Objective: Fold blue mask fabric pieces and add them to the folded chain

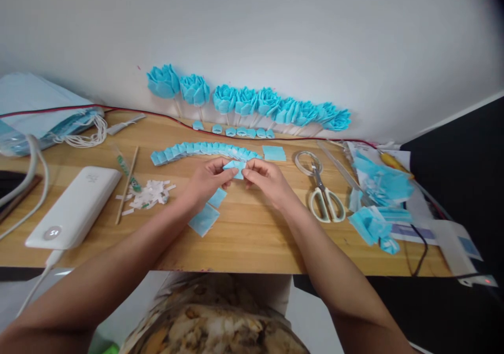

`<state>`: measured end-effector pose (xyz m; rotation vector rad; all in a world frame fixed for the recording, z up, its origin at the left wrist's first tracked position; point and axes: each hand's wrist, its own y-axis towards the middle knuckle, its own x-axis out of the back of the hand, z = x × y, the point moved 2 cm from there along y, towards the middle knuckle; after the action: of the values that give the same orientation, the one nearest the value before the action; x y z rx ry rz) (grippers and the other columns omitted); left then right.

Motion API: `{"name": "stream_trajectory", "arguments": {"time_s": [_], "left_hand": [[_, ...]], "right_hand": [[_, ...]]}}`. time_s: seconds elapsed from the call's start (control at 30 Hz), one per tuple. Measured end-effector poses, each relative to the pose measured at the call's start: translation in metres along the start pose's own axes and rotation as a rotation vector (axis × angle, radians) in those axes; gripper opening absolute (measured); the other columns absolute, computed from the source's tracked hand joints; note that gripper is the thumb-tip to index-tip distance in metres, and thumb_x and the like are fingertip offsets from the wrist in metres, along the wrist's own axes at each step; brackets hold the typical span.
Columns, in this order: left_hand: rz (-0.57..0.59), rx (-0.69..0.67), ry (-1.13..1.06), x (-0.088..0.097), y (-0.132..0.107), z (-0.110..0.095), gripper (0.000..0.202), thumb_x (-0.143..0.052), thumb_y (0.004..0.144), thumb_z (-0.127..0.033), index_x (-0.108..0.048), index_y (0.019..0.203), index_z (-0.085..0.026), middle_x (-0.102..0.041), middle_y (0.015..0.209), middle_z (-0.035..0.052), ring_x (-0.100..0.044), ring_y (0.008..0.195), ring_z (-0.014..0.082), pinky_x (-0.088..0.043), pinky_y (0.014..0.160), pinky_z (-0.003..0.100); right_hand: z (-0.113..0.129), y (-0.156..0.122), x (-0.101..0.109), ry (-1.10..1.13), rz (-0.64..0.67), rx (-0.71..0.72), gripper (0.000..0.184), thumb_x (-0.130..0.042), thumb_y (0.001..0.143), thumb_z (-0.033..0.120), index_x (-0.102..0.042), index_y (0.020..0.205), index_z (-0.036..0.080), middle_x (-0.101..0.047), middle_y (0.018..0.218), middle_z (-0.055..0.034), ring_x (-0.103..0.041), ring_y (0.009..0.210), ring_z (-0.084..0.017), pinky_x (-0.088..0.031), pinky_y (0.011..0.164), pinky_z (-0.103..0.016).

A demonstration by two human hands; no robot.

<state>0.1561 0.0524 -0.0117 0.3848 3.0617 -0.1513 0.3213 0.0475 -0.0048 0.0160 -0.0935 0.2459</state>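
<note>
Several light-blue fabric roses [269,102] along back edge of wooden tabletop [255,238] look finished; row of folded blue pieces [189,148] likewise. Left hand [210,178], right hand [264,177] pinch part-folded blue square [237,168] mid-tabletop; flat blue squares [204,220] nearer front edge seem unworked.

A plain, pale wall [252,23] fills the upper part of the view, with a few tiny reddish specks on its left half. Against its foot stands a wooden desk [260,243], light honey-brown, with grain running lengthwise and small dark marks along the front edge. On the right, a pale strip [452,118] slants along the wall's lower edge, above a black surface [468,159] whose nature is unclear. Soft, even light falls on the wall, dimming toward the upper right corner. Below the desk, pale patches [315,312] show beside deep shadow; whether they are floor is hard to tell.
</note>
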Motion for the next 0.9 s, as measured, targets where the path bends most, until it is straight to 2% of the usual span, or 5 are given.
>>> {"name": "stream_trajectory", "arguments": {"time_s": [0.27, 0.37, 0.6, 0.77, 0.9], "left_hand": [[0.123, 0.051, -0.209, 0.0006, 0.0008, 0.0044, 0.029, -0.075, 0.072, -0.043, -0.064, 0.079, -0.017, -0.063, 0.069, 0.0009, -0.056, 0.062, 0.0125, -0.045, 0.060, 0.025], [0.081, 0.057, -0.190, 0.0010, 0.0007, 0.0015, 0.032, -0.074, 0.072, -0.046, -0.066, 0.083, -0.017, -0.061, 0.068, 0.0005, -0.056, 0.063, 0.0134, -0.045, 0.060, 0.026], [-0.015, 0.023, -0.035, 0.0025, 0.0010, 0.0016, 0.030, -0.079, 0.067, -0.042, -0.061, 0.071, -0.018, -0.055, 0.061, -0.0032, -0.050, 0.059, 0.0110, -0.043, 0.060, 0.025], [0.028, 0.033, -0.170, 0.0034, 0.0017, 0.0047, 0.029, -0.070, 0.078, -0.047, -0.064, 0.081, -0.018, -0.060, 0.066, -0.0003, -0.056, 0.062, 0.0130, -0.045, 0.062, 0.026], [0.054, 0.045, -0.125, 0.0006, 0.0003, 0.0002, 0.031, -0.073, 0.074, -0.045, -0.062, 0.082, -0.017, -0.059, 0.065, -0.0011, -0.055, 0.061, 0.0130, -0.044, 0.062, 0.026]], "right_hand": [[0.0033, 0.0008, 0.0060, -0.097, -0.068, 0.045, 0.020, -0.062, 0.076, 0.037, -0.053, 0.068, 0.021, -0.047, 0.061, 0.0054, -0.047, 0.059, -0.012, -0.036, 0.060, -0.027], [0.0056, 0.0005, 0.0061, -0.122, -0.071, 0.070, 0.019, -0.062, 0.076, 0.035, -0.053, 0.067, 0.021, -0.047, 0.062, 0.0053, -0.044, 0.059, -0.011, -0.035, 0.059, -0.027], [0.0055, -0.0020, 0.0000, -0.219, -0.056, 0.110, 0.018, -0.060, 0.078, 0.033, -0.052, 0.068, 0.021, -0.047, 0.064, 0.0041, -0.041, 0.062, -0.011, -0.033, 0.059, -0.026], [0.0037, -0.0002, 0.0022, -0.161, -0.084, 0.089, 0.018, -0.061, 0.077, 0.035, -0.053, 0.069, 0.021, -0.044, 0.063, 0.0051, -0.040, 0.060, -0.011, -0.033, 0.059, -0.027], [0.0034, 0.0006, 0.0032, -0.155, -0.092, 0.086, 0.018, -0.061, 0.077, 0.035, -0.053, 0.069, 0.021, -0.046, 0.063, 0.0049, -0.041, 0.060, -0.011, -0.034, 0.059, -0.027]]}}
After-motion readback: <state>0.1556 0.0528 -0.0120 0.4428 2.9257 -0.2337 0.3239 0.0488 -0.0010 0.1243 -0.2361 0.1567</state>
